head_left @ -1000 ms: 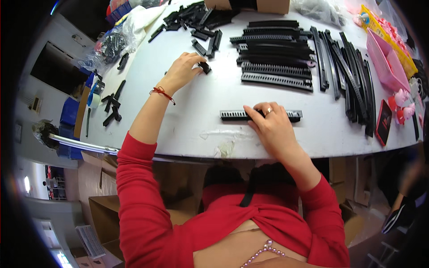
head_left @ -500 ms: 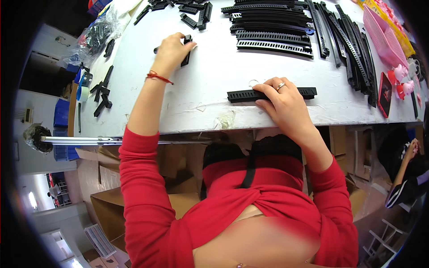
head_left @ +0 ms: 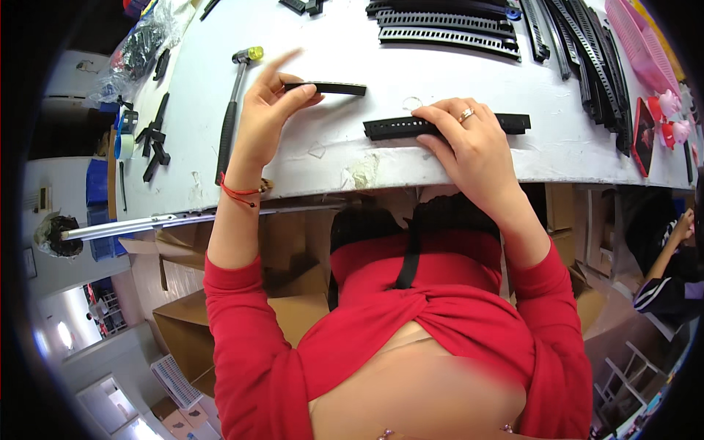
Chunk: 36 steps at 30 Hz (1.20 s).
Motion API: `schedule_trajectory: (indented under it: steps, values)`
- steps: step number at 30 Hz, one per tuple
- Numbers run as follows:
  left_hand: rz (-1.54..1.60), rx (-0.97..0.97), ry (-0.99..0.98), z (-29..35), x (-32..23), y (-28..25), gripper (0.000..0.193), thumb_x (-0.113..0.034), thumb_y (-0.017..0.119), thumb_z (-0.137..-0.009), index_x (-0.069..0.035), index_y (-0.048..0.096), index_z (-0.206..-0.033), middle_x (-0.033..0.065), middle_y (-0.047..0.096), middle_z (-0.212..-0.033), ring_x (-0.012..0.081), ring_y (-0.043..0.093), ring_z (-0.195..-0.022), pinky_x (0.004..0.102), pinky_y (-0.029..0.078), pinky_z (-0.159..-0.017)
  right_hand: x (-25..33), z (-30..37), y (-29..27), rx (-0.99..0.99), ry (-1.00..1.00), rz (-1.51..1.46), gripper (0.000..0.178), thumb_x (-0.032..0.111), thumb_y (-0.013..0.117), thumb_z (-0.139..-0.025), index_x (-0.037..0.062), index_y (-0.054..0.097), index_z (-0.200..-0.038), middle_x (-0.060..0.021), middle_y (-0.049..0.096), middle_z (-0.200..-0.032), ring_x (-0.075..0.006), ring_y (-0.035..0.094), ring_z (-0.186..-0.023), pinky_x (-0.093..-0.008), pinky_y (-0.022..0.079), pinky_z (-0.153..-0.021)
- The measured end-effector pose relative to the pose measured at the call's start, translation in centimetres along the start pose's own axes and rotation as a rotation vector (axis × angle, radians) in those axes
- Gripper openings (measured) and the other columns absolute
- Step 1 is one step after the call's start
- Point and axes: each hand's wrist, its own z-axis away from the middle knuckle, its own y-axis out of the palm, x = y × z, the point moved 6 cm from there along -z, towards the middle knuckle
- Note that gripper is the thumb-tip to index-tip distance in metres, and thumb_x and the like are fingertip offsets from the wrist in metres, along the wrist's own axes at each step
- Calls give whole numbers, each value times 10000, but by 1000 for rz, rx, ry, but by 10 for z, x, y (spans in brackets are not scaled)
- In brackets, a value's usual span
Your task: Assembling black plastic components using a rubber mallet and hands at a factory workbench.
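My left hand (head_left: 273, 110) pinches one end of a short black plastic bar (head_left: 343, 89) between thumb and fingers, and its index finger points up and away. The bar lies level above the white table (head_left: 341, 62), its free end toward the right. My right hand (head_left: 473, 139) grips a longer black slotted strip (head_left: 389, 128) near the table's front edge. Palm and fingers cover the strip's middle, while both ends show. Left of my left hand lies a hammer (head_left: 231, 117) with a black handle and a yellow-tipped head. A thin clear ring (head_left: 412, 103) rests behind the strip.
Several black slotted strips (head_left: 447, 40) lie at the back, with more (head_left: 587, 66) at the right beside a pink basket (head_left: 645, 44). Small black pieces (head_left: 155, 139) and tape rolls (head_left: 125, 145) are at the left. At the far right, another person's arm (head_left: 667, 257) shows.
My left hand has come nearer with the short bar, turning it from upright to sideways and uncovering the hammer. My right hand still holds the slotted strip. The whole view has shifted slightly.
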Motion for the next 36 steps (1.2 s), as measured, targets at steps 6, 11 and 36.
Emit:
schedule_trajectory:
  steps: [6, 11, 36]
  values:
    - [-848, 64, 212, 19, -14, 11, 291, -199, 777, -846, -102, 740, -1118, 25, 626, -1006, 136, 570, -966, 286, 467, -796, -1, 2, 3, 12, 28, -15, 303, 148, 751, -791, 101, 682, -1082, -35, 641, -975, -227, 594, -923, -355, 476, -841]
    - [-903, 37, 364, 11, -27, 39, 290, -194, 763, -844, -84, 732, -1110, 100, 625, -1038, 237, 567, -985, 319, 466, -820, -3, 4, -1, -74, 5, -29, 281, 108, 733, -757, 111, 688, -1034, -22, 634, -938, -226, 615, -871, -344, 491, -792]
    - [-348, -62, 2, 61, 3, 24, 205, -92, 610, -972, 26, 675, -1127, 13, 651, -889, 71, 569, -802, 214, 459, -725, 9, -1, -1, -8, -51, 83, 334, 203, 750, -791, 134, 699, -1113, 5, 629, -880, -185, 594, -791, -321, 497, -687]
